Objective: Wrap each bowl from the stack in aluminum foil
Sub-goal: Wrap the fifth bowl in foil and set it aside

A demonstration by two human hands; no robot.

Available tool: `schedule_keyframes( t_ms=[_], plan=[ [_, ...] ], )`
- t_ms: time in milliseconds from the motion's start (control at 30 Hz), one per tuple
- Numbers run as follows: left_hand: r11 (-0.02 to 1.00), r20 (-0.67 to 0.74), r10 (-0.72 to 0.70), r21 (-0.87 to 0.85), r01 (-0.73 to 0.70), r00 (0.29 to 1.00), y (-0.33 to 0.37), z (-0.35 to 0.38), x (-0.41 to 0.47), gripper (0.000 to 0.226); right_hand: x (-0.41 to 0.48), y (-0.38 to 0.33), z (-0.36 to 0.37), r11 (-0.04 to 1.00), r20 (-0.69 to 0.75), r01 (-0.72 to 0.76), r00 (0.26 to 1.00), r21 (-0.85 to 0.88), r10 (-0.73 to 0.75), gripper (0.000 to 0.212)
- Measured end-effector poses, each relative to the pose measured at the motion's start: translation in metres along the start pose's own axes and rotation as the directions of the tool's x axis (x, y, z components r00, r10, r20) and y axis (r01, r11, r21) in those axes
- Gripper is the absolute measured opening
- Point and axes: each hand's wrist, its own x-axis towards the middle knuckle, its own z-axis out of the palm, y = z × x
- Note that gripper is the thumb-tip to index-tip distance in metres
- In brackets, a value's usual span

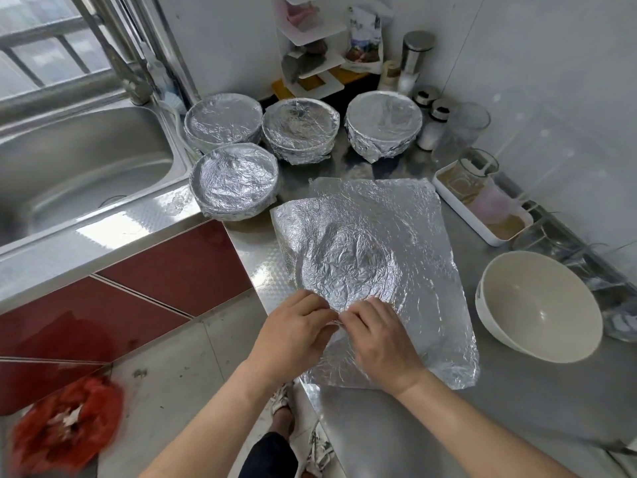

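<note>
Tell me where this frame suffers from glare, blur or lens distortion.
Head view: bright glare on the steel counter edge beside the sink; the red bag at lower left is blurred; wide-angle distortion bends the window bars; the foil sheet, left hand and right hand are sharp.

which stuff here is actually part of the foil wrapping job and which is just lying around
Part of the job: foil sheet, pinched at its near edge by left hand and right hand; bare white bowl; four wrapped bowls.

Just lying about: sink; spice jars; white tray; drinking glass; shelf rack; red bag on the floor.
</note>
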Motion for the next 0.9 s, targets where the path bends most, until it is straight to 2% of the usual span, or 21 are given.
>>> schedule_keyframes(
  t_ms=[67,233,300,433,667,900],
  plan=[
    [1.000,-0.016,0.003,0.007,-0.003,1.000,0.001,0.000,0.000,0.019,-0.003,0.002,-0.003,0.997,0.037,-0.039,0.999,0.072,0.036,0.010],
    [1.000,-0.054,0.000,0.031,0.002,0.999,0.002,0.001,0.001,0.019,-0.007,0.021,-0.025,0.974,0.083,-0.163,0.985,0.156,0.152,0.021],
    [0.999,-0.039,0.002,0.052,0.000,0.999,0.004,0.004,0.003,0.020,-0.005,0.031,-0.032,0.971,0.115,-0.162,0.983,0.176,0.143,0.021],
    [0.997,-0.005,0.013,0.070,-0.012,1.000,0.008,0.010,0.006,0.021,-0.003,0.041,-0.034,0.991,0.182,-0.053,0.983,0.121,0.030,0.014],
    [0.999,0.017,0.022,0.048,-0.023,1.000,0.008,0.012,0.002,0.010,0.003,0.038,-0.026,0.988,0.159,0.153,0.976,-0.018,-0.148,0.009],
    [0.999,0.016,0.021,0.040,-0.022,1.000,0.008,0.013,0.002,0.015,0.006,0.037,-0.023,0.963,0.193,0.252,0.954,-0.094,-0.231,0.013]
  ],
)
